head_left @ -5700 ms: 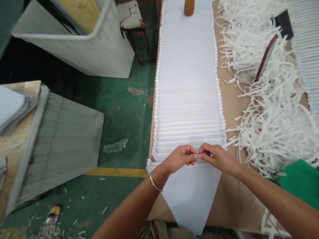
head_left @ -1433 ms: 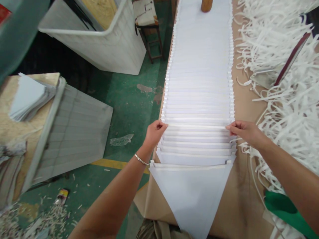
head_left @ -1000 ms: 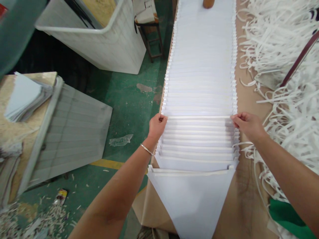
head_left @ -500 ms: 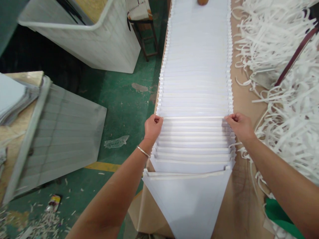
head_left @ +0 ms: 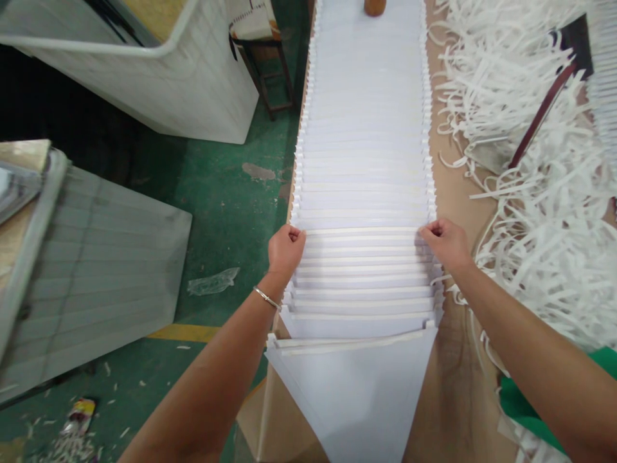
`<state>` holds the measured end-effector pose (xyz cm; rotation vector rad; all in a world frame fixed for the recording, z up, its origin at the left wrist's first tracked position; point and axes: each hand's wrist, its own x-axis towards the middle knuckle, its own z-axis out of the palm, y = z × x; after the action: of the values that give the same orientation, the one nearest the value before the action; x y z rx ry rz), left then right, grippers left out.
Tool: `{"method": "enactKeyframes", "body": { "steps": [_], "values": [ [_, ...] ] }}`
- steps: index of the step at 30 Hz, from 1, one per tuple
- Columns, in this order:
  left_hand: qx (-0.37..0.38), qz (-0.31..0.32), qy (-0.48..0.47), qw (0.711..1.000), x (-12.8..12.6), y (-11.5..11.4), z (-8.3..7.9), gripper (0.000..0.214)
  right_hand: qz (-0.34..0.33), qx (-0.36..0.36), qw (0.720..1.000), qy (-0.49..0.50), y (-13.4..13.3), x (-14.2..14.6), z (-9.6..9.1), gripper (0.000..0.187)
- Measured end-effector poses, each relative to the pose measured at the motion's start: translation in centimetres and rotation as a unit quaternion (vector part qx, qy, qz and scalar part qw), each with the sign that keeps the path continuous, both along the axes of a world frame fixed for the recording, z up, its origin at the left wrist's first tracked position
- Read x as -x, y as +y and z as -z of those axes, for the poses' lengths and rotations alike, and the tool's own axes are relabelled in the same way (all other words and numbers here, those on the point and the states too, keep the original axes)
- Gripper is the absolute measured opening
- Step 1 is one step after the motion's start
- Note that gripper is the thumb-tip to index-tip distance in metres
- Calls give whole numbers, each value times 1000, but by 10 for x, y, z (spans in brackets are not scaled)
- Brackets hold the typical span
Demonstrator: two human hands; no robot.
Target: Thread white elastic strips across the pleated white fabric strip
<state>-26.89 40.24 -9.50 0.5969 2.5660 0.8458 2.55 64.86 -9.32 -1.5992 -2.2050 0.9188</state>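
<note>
A long row of overlapping white sheets [head_left: 361,141] runs away from me along a brown-topped table [head_left: 453,379]. Each sheet shows a pale band along its near edge and small tabs at the sides. My left hand [head_left: 285,251] is closed in a pinch at the left end of one sheet's edge, about midway down the row. At the right end of that same edge, my right hand [head_left: 447,243] pinches too. Closest to me, a few white sheets [head_left: 357,392] overhang the table's front, tapering downward. My fingertips partly hide the sheet corners.
Loose white strips [head_left: 544,257] are heaped on the right, with a dark red strap-like piece [head_left: 540,116] among them. Green cloth [head_left: 525,405] lies near my right forearm. Two large bins [head_left: 125,238] and a stool [head_left: 274,77] stand left. A brown round object [head_left: 375,6] rests on the far sheets.
The whole view has shifted slightly, so the table and sheets appear further left. Both hands keep their pinch on the same edge, with little visible movement relative to the sheets.
</note>
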Motion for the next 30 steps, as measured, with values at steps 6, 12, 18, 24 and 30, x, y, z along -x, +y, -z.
{"method": "enactKeyframes", "body": {
  "steps": [6,12,18,24,30],
  "values": [
    [12,9,4,1000,-3,1,-6,16,-2,-2,1000,-21,2,-4,6,22],
    [47,23,23,998,-5,5,-7,10,-30,-34,998,-49,1,-1,8,19],
    [56,21,27,998,2,6,-12,18,-28,-72,995,-67,1,-1,-3,22],
    [20,120,161,979,-35,-38,-22,33,-14,-187,982,-25,-52,-9,-29,39],
    [26,399,165,902,-158,-171,-37,56,-71,-178,981,12,-236,-58,-44,42]
  ]
}}
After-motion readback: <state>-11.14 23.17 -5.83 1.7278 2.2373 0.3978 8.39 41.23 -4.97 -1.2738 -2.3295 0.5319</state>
